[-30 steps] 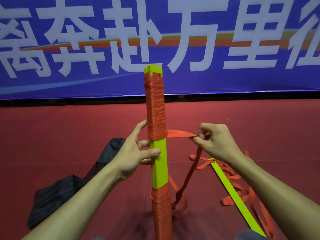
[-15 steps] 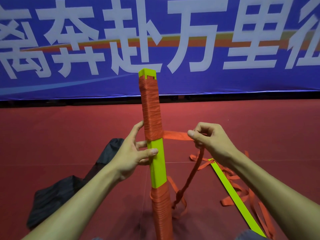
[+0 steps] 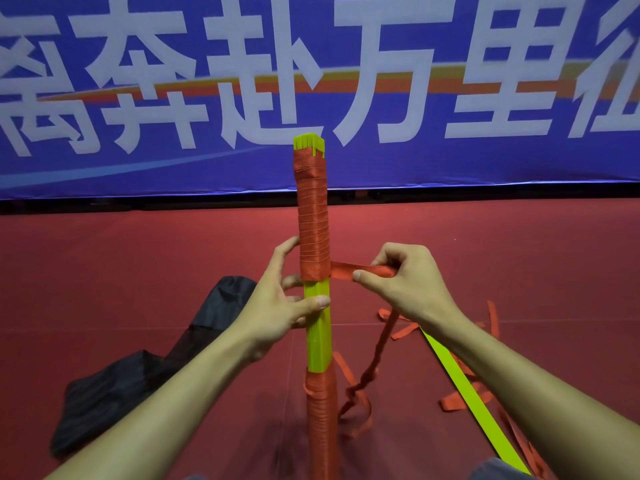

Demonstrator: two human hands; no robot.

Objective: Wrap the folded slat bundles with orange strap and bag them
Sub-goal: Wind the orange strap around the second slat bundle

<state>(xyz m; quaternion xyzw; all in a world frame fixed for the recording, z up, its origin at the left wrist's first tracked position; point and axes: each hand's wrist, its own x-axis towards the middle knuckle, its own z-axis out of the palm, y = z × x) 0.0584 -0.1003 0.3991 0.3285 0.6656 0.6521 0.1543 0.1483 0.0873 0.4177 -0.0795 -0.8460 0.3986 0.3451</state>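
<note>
A yellow-green folded slat bundle (image 3: pixel 318 327) stands upright in the middle of the view. Orange strap is wound round its upper part (image 3: pixel 312 230) and its lower part, with a bare band between. My left hand (image 3: pixel 280 303) grips the bare band, thumb across the front and fingers behind. To the right of the bundle my right hand (image 3: pixel 401 282) pinches the taut orange strap (image 3: pixel 343 271) that runs level from the lower edge of the upper winding. The loose rest of the strap hangs twisted from that hand to the floor.
A black bag (image 3: pixel 138 375) lies crumpled on the red floor at the left. A single yellow-green slat (image 3: pixel 460 379) lies on the floor at the right among loose orange strap (image 3: pixel 460 403). A blue banner with white characters fills the back wall.
The bundle has tipped back to nearly upright. My right hand has turned and shifted its pinch on the strap, closer to the bundle. My left hand kept its grip.
</note>
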